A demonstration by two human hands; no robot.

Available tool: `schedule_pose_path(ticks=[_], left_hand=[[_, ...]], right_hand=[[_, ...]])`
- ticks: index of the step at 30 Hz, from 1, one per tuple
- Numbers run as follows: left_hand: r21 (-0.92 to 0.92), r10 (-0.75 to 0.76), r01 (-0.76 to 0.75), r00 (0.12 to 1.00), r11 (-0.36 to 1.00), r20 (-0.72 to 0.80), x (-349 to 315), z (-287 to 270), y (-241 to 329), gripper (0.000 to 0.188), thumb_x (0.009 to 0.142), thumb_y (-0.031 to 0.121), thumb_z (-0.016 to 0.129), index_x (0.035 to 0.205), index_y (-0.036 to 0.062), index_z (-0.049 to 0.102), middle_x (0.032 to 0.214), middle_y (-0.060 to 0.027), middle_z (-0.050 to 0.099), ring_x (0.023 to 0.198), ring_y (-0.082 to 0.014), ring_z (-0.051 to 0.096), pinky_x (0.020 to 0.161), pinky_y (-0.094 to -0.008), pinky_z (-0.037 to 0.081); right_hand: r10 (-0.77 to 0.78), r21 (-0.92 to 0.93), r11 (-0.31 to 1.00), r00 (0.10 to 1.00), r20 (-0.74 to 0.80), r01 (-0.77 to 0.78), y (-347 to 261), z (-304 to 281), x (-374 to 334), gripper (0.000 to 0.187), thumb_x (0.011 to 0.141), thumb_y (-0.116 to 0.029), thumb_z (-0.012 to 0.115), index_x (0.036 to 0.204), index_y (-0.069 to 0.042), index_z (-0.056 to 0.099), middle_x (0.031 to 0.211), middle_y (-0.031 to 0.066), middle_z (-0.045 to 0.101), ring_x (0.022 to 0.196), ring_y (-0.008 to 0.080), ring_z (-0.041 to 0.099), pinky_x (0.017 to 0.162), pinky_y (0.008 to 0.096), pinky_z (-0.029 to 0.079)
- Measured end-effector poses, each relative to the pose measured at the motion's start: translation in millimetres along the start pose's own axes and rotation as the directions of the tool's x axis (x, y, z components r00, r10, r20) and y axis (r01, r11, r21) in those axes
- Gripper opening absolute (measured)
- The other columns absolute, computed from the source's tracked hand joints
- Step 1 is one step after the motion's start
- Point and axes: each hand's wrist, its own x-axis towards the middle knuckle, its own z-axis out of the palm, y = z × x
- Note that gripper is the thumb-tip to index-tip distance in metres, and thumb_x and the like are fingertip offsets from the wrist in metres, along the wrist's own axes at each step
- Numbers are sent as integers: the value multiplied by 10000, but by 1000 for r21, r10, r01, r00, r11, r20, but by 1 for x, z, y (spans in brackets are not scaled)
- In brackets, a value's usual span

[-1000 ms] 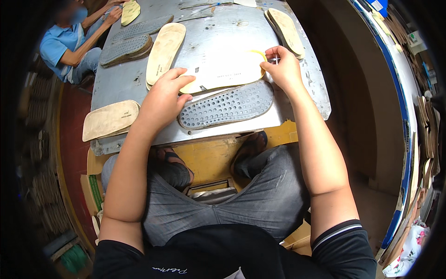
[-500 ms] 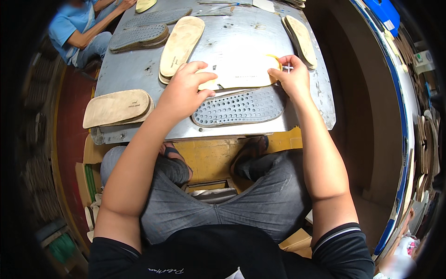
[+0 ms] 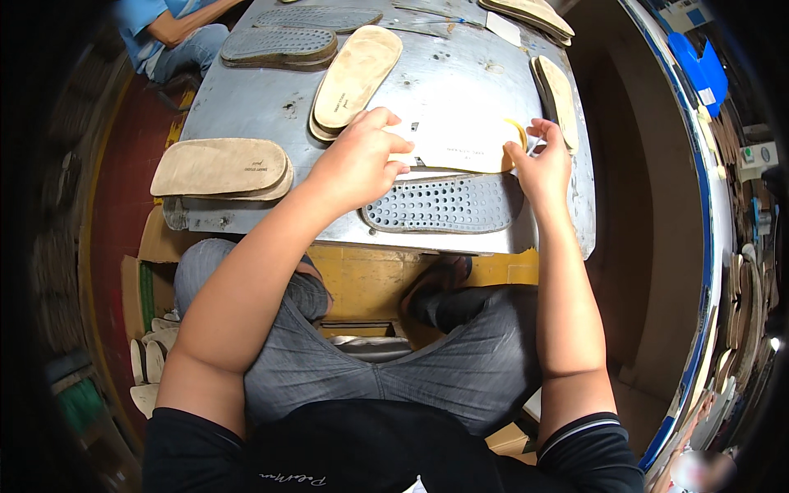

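Note:
My left hand [image 3: 362, 160] pinches the left end of a pale, yellow-edged insole-shaped piece [image 3: 468, 140], washed out by bright light. My right hand [image 3: 542, 160] grips its other end, thumb at the near edge and fingers curled behind. Just on the near side of it lies a grey sole [image 3: 444, 205] dotted with round holes, close to the table's front edge. Stacked beige insoles [image 3: 357, 78] stand beyond my left hand. To the left, another beige insole stack [image 3: 218, 168] rests near the table corner.
More beige insoles [image 3: 559, 103] lie along the metal table's [image 3: 308, 127] right side. Grey perforated soles [image 3: 279, 45] are at the far left, near a seated person in a blue shirt [image 3: 144, 25]. A brown panel [image 3: 633, 205] stands right of the table.
The whole view has shifted, so the table's things appear farther right. Both hands keep their hold on the pale piece, with little change relative to the grey sole.

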Motion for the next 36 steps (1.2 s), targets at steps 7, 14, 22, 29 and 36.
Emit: schedule_pose_path(ticks=[7,14,22,29,36], left_hand=[[-28,16,-16,1000,999,6,0,-1,1,301,977,73,917,1275,30,930,1531,-222,724,1469,-407,675,1270,-483,564],[-67,7,-7,1000,998,-11,5,5,5,335,939,42,932,1274,45,938,1527,-208,735,1454,-391,708,1256,-473,579],[-44,-4,4,1000,999,-11,0,2,6,366,929,1,920,1291,55,926,1500,-191,734,1388,-406,710,1211,-491,603],[-35,-24,24,1000,999,4,-1,1,11,335,946,6,915,1278,47,926,1506,-187,737,1401,-404,694,1233,-498,587],[-24,-17,17,1000,1000,-13,3,2,14,372,915,-17,933,1280,54,928,1502,-191,740,1391,-412,711,1201,-496,599]], right_hand=[[-282,559,809,955,95,183,-54,19,-26,276,1250,-187,709,1436,-34,845,1163,104,899,1048,173,808,1005,358,627],[-182,581,802,870,458,-138,-68,59,-10,322,1253,-264,733,1251,16,893,1026,32,854,904,94,742,852,295,608],[-306,522,850,875,375,74,-67,72,-6,204,1174,-162,824,1195,33,880,1098,58,880,939,94,745,846,294,599],[-296,419,903,842,451,93,-81,69,-7,137,1144,-88,839,1212,21,888,1102,41,879,942,76,734,867,291,603],[-284,531,838,931,231,124,-72,89,0,125,1123,-76,852,1105,47,861,1157,67,907,921,92,752,869,305,623]])
